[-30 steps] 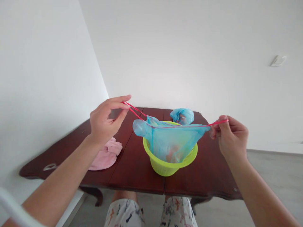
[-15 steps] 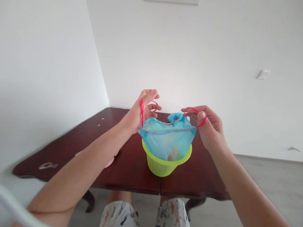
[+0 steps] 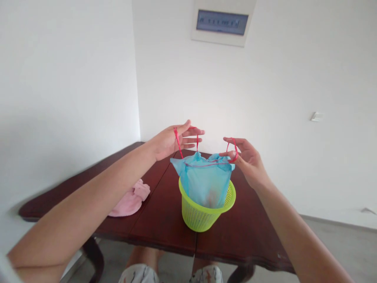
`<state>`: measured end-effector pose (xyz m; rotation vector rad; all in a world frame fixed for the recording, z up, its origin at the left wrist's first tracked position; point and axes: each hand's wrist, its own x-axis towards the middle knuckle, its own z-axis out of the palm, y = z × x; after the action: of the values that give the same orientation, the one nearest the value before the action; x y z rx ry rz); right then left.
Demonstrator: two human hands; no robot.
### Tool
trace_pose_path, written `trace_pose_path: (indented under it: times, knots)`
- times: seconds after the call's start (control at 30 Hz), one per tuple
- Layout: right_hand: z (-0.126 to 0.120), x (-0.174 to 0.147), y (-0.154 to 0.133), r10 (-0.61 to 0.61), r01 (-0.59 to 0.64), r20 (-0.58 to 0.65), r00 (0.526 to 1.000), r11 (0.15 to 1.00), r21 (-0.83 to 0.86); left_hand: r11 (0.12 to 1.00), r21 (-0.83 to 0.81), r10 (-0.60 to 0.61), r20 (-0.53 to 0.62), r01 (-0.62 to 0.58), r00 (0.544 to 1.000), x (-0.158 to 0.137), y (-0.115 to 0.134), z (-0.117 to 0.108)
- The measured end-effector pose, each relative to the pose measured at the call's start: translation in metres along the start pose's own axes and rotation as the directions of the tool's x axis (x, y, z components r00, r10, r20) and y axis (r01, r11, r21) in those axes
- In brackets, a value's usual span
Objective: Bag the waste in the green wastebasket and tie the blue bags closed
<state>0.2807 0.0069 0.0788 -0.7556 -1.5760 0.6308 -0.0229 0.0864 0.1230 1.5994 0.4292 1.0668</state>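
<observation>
We see the blue bag (image 3: 203,182) sitting inside the green basket (image 3: 196,221), its contents (image 3: 212,197) only a blur through the plastic. Our left hand (image 3: 174,142) is spread, the red drawstring (image 3: 178,143) looped around its thumb side and fingers; our right hand (image 3: 249,159) parts thumb and finger within another loop. We judge the 2 loops pulled out, the bag's mouth not yet cinched or knotted

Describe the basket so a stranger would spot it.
Find the dark brown table. Near its front edge stands the basket, a blue bag partly inside. Unlike that bag or the pink cloth, the basket is yellow-green with holes in its sides.
</observation>
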Motion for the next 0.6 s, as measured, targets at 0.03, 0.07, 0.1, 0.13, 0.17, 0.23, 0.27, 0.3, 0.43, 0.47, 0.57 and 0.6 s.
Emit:
trace_pose_path:
  times: [0.03,0.07,0.1,0.13,0.17,0.23,0.27,0.3,0.43,0.47,0.57,0.6]
  knots:
    - [0.004,0.002,-0.002,-0.009,0.01,0.047,0.999,1.0,-0.026,0.997,-0.081,0.014,0.009,-0.013,1.0,0.004,-0.001,0.008]
    - [0.007,0.003,-0.004,-0.015,0.02,0.095,0.995,0.998,-0.054,0.989,-0.144,0.026,0.009,-0.024,1.0,0.008,-0.002,0.016]
    - [0.01,0.004,-0.005,-0.024,0.036,0.138,0.99,0.996,-0.081,0.982,-0.188,0.03,0.006,-0.028,1.0,0.011,-0.003,0.024]
    - [0.011,0.005,-0.006,-0.039,0.058,0.17,0.985,0.992,-0.111,0.975,-0.221,0.023,0.005,-0.022,1.0,0.014,-0.004,0.031]
    - [0.012,0.005,-0.006,-0.057,0.086,0.192,0.98,0.986,-0.146,0.969,-0.247,0.014,0.003,-0.013,1.0,0.016,-0.005,0.038]
    - [0.012,0.004,-0.008,-0.104,0.15,0.205,0.973,0.963,-0.222,0.963,-0.27,0.02,-0.011,-0.022,1.0,0.016,-0.006,0.048]
    - [0.012,0.003,-0.009,-0.133,0.184,0.201,0.971,0.948,-0.258,0.966,-0.255,0.046,-0.022,-0.05,0.999,0.015,-0.006,0.052]
    - [0.011,0.001,-0.011,-0.166,0.218,0.193,0.967,0.931,-0.292,0.973,-0.216,0.083,-0.022,-0.086,0.996,0.012,-0.006,0.055]
    - [0.011,-0.006,-0.025,-0.287,0.356,0.235,0.928,0.869,-0.344,0.981,0.016,0.185,0.212,-0.193,0.959,-0.002,-0.009,0.065]
    - [0.012,-0.007,-0.03,-0.3,0.383,0.273,0.914,0.862,-0.334,0.976,0.04,0.191,0.308,-0.214,0.932,-0.005,-0.01,0.068]
    - [0.019,-0.008,-0.043,-0.292,0.413,0.382,0.877,0.864,-0.288,0.967,0.021,0.215,0.477,-0.255,0.852,-0.011,-0.016,0.081]
    - [0.021,-0.007,-0.047,-0.283,0.409,0.395,0.874,0.867,-0.283,0.969,0.0,0.221,0.46,-0.249,0.86,-0.012,-0.018,0.086]
